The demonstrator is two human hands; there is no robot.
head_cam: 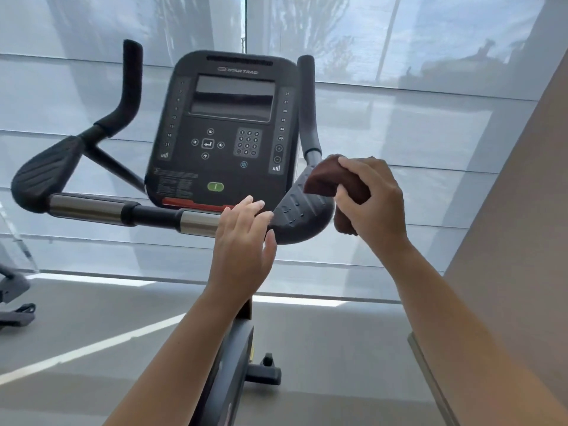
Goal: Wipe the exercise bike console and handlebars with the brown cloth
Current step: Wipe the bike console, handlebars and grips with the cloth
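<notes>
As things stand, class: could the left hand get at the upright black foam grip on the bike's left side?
Probably yes. The left hand is open and empty near the crossbar, and nothing lies between it and the upright black foam grip.

Pale roller blinds (399, 124) cover the windows across the whole background, with blurred tree shadows showing through (and horizontal seams crossing them). A grey floor (322, 348) lies below, streaked with bright strips of sunlight. At the left edge stands part of another grey machine (12, 296). A beige wall (522, 226) rises on the right.
</notes>
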